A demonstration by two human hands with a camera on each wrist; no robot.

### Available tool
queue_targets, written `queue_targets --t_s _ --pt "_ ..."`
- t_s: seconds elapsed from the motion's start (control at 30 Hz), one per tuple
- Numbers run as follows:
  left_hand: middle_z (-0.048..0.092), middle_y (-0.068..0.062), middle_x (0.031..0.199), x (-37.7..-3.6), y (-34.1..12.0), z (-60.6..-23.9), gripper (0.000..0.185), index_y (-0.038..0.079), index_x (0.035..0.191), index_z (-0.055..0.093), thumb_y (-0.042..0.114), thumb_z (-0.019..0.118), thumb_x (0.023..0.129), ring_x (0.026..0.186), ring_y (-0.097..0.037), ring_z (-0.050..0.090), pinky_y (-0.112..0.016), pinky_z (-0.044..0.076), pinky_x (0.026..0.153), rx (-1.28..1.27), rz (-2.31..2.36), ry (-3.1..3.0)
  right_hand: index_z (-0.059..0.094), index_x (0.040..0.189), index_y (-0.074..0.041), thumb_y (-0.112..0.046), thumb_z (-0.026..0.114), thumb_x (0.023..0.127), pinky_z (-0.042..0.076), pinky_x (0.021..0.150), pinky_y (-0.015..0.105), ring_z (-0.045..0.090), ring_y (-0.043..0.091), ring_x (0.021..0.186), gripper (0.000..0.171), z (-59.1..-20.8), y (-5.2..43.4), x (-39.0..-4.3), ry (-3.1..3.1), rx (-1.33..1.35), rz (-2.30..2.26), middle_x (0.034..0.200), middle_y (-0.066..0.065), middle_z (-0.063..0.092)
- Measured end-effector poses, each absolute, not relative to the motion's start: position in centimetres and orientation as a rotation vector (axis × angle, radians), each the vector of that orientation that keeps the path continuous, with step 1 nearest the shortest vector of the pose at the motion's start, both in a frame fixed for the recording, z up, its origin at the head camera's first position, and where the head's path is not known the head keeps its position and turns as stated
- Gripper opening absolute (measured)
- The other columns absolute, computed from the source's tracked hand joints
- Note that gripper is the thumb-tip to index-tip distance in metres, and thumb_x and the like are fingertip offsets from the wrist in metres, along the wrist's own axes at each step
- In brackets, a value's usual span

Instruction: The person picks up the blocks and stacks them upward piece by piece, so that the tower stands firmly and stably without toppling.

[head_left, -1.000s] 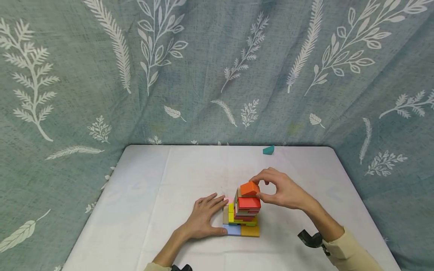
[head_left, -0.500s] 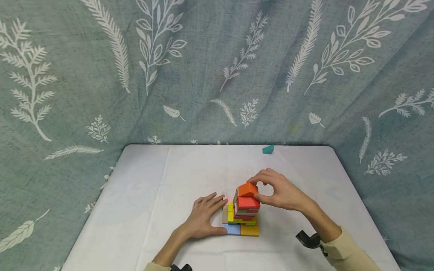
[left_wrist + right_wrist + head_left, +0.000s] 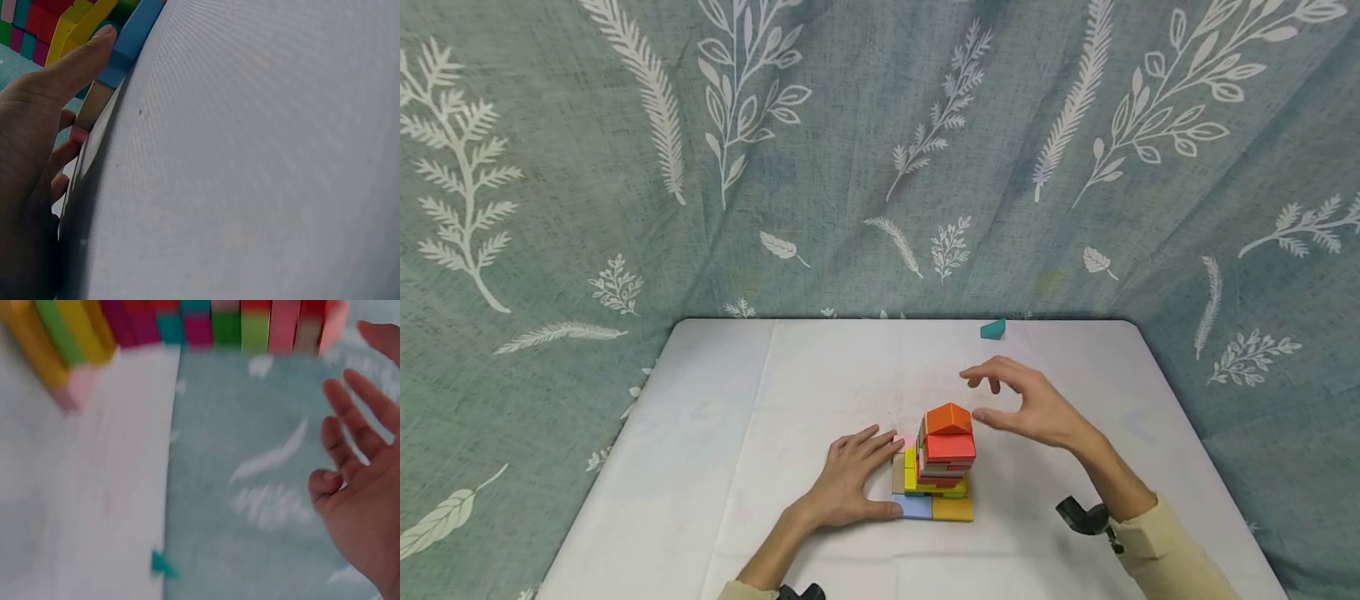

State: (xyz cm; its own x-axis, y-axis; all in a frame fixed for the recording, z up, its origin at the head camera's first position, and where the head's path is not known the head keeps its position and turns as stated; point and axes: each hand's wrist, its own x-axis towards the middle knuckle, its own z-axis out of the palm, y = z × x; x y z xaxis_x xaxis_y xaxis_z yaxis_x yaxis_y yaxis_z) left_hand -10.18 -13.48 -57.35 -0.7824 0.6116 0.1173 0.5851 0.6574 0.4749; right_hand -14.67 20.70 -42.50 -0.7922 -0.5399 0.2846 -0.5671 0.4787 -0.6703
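A tower of coloured blocks [image 3: 950,450] stands on the table, wider at its base of blue, yellow and tan blocks. On its top sits an orange roof-shaped block [image 3: 949,419]. My left hand [image 3: 850,483] lies beside the base with fingers spread, its thumb by the light blue block [image 3: 913,507]. In the left wrist view the thumb [image 3: 81,65] reaches across the blue and yellow blocks. To the right of the top, my right hand [image 3: 1033,404] is apart from the tower, fingers loosely bent and holding nothing; the right wrist view shows it beside the stacked blocks [image 3: 237,328].
A teal block [image 3: 992,330] lies alone near the back edge of the white table [image 3: 820,367]. Behind the table hangs a grey-green cloth [image 3: 850,167] with white leaf prints.
My right hand has let go of the orange roof-shaped block and moved up and to the right. The block stays on the tower, slightly straighter. My left hand has kept its place.
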Motion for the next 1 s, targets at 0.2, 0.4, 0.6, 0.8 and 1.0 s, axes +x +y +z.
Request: queue_targets --t_s 0.2,0.4,0.6,0.8,1.0 --pt "0.031 0.004 0.163 -10.2 -13.5 -57.4 0.101 0.028 0.159 0.032 0.079 0.064 0.077 0.153 -0.026 0.018 -0.058 0.018 0.114 0.997 0.77 2.803 0.062 0.135 -0.022 -0.03 0.073 0.094 0.039 0.074 0.035 0.049 0.02 0.092 0.043 -46.2 25.0 -20.8 -2.696 0.579 1.378 0.116 0.002 0.065" --pt "0.029 0.007 0.164 -10.2 -13.5 -57.5 0.1 0.03 0.159 0.031 0.077 0.065 0.078 0.153 -0.023 0.016 -0.057 0.016 0.115 0.981 0.744 2.79 0.052 0.146 -0.014 -0.052 0.068 0.092 0.045 0.086 0.046 0.052 0.032 0.112 0.068 -49.7 28.1 -26.1 -2.873 0.203 1.39 0.132 0.014 0.058" --pt "0.028 0.007 0.164 -10.2 -13.6 -57.5 0.101 0.031 0.16 0.029 0.079 0.063 0.078 0.153 -0.025 0.016 -0.058 0.016 0.115 0.984 0.739 2.781 0.041 0.153 -0.011 -0.037 0.067 0.097 0.048 0.092 0.052 0.048 0.039 0.124 0.066 -51.5 28.5 -29.2 -2.905 0.019 1.565 0.142 0.019 0.049" --pt "0.029 0.007 0.164 -10.2 -13.6 -57.3 0.101 0.031 0.159 0.03 0.079 0.063 0.077 0.153 -0.025 0.017 -0.058 0.017 0.114 0.989 0.743 2.796 0.038 0.155 -0.008 -0.029 0.065 0.098 0.042 0.104 0.055 0.043 0.042 0.134 0.066 -53.0 26.9 -31.1 -2.999 0.038 1.494 0.141 0.022 0.049" --pt "0.029 0.007 0.164 -10.2 -13.6 -57.2 0.1 0.03 0.159 0.03 0.079 0.063 0.078 0.153 -0.024 0.016 -0.058 0.017 0.114 0.994 0.735 2.791 0.049 0.145 -0.005 -0.028 0.065 0.098 0.043 0.103 0.054 0.049 0.041 0.129 0.055 -53.9 26.0 -31.5 -3.016 0.029 1.338 0.137 0.022 0.054"
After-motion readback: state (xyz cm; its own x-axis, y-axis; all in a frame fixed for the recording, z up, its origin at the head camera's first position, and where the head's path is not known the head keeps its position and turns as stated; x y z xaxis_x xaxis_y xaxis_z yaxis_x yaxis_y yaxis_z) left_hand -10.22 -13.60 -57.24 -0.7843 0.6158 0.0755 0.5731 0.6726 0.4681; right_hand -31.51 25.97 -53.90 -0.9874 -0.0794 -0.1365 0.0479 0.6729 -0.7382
